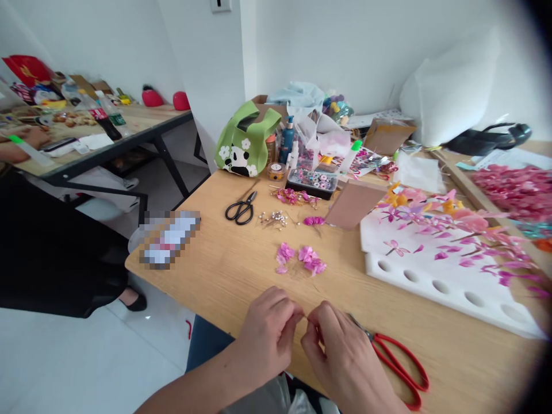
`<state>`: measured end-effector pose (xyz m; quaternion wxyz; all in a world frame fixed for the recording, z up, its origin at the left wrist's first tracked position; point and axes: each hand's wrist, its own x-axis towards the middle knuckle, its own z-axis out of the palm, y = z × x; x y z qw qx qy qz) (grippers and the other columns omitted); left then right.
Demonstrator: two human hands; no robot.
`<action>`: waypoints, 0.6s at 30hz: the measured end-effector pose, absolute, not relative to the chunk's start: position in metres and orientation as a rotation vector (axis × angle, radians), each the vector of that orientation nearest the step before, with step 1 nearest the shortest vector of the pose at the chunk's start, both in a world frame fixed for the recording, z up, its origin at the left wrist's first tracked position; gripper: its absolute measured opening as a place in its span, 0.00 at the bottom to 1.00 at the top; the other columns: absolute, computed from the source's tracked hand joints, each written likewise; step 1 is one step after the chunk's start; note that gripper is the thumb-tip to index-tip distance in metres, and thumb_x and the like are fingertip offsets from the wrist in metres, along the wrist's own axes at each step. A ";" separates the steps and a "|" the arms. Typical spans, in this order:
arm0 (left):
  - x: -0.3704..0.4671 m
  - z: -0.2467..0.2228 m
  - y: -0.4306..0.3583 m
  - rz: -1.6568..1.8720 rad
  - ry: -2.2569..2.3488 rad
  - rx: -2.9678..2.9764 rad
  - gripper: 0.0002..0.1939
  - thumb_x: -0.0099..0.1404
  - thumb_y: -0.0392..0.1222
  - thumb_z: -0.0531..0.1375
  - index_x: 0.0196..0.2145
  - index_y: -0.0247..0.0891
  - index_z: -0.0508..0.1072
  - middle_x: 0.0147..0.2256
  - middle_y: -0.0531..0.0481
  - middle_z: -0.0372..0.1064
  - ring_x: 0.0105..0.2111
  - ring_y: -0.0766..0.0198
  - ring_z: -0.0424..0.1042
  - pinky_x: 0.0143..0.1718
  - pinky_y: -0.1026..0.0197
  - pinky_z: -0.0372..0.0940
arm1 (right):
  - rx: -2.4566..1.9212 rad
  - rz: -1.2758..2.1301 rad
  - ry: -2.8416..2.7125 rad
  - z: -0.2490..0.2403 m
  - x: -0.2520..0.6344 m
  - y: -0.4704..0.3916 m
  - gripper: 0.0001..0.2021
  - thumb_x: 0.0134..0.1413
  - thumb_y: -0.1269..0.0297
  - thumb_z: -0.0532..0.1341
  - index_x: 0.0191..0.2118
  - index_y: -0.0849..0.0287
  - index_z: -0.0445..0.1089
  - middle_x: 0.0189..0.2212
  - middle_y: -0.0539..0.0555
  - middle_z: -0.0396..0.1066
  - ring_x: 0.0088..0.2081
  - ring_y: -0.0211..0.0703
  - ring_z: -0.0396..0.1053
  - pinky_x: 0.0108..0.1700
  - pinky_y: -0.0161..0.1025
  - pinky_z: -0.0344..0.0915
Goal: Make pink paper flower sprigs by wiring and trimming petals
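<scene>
My left hand (269, 330) and my right hand (338, 351) are close together over the table's front edge, both with pinched fingers. Between the fingertips runs a short bit of something thin, too small to make out. Red-handled scissors (401, 365) lie just right of my right hand, their blades partly behind it. Beyond my hands, two clusters of pink petals (284, 256) (311, 259) with thin wires rest on the wooden table (219, 259). White-tipped stamens (273, 218) and a magenta bundle (314, 221) lie farther back.
Black scissors (241, 210) lie at the back left, near a green panda bag (245, 144) and a bead box (313, 181). A white foam block (431, 284) with pink flowers stands right. At left are a blurred-out object (170, 238), a person in black and another table (146, 123).
</scene>
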<state>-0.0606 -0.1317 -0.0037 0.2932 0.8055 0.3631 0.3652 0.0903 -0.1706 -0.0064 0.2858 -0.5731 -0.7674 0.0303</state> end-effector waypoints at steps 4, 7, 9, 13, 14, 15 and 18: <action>-0.062 -0.003 -0.132 0.947 0.975 2.114 0.08 0.66 0.32 0.52 0.29 0.37 0.66 0.26 0.50 0.63 0.30 0.63 0.63 0.29 0.62 0.55 | -1.546 0.197 -2.013 -0.009 0.092 -0.175 0.09 0.57 0.74 0.49 0.29 0.54 0.52 0.21 0.46 0.57 0.21 0.37 0.60 0.24 0.35 0.53; -0.064 0.000 -0.129 0.912 0.983 2.063 0.08 0.64 0.31 0.53 0.28 0.37 0.67 0.25 0.51 0.63 0.29 0.64 0.64 0.29 0.63 0.55 | -1.518 0.490 -1.956 -0.006 0.098 -0.175 0.08 0.61 0.71 0.48 0.30 0.55 0.56 0.24 0.48 0.61 0.24 0.37 0.62 0.27 0.35 0.56; -0.066 0.001 -0.127 0.888 0.974 2.058 0.07 0.63 0.30 0.53 0.28 0.36 0.67 0.26 0.50 0.64 0.29 0.64 0.64 0.29 0.63 0.56 | -1.536 0.821 -1.857 -0.002 0.102 -0.173 0.09 0.64 0.65 0.48 0.32 0.56 0.59 0.25 0.49 0.63 0.27 0.38 0.64 0.30 0.36 0.60; -0.068 -0.001 -0.124 0.883 0.937 2.098 0.08 0.63 0.28 0.52 0.31 0.36 0.69 0.28 0.50 0.65 0.31 0.64 0.64 0.32 0.62 0.57 | -1.455 1.595 -1.323 0.006 0.107 -0.167 0.19 0.62 0.47 0.48 0.31 0.58 0.62 0.24 0.49 0.62 0.25 0.38 0.64 0.23 0.34 0.63; -0.068 -0.002 -0.124 0.885 0.925 2.113 0.09 0.64 0.28 0.52 0.31 0.36 0.69 0.28 0.49 0.65 0.31 0.63 0.64 0.32 0.62 0.57 | -1.402 1.717 -1.171 0.008 0.107 -0.165 0.20 0.60 0.45 0.50 0.30 0.58 0.63 0.24 0.48 0.62 0.24 0.36 0.63 0.20 0.33 0.61; -0.069 -0.003 -0.124 0.891 0.915 2.129 0.09 0.63 0.28 0.52 0.32 0.36 0.69 0.28 0.49 0.65 0.32 0.63 0.64 0.33 0.62 0.57 | -1.355 1.801 -1.043 0.008 0.107 -0.164 0.20 0.58 0.44 0.53 0.30 0.58 0.63 0.23 0.47 0.61 0.22 0.35 0.62 0.18 0.31 0.60; -0.070 -0.005 -0.125 0.923 0.877 2.199 0.09 0.64 0.27 0.51 0.33 0.36 0.69 0.28 0.49 0.66 0.32 0.63 0.63 0.33 0.62 0.57 | -1.271 1.939 -0.794 0.008 0.104 -0.163 0.18 0.52 0.48 0.61 0.29 0.59 0.63 0.23 0.46 0.62 0.20 0.31 0.60 0.15 0.27 0.56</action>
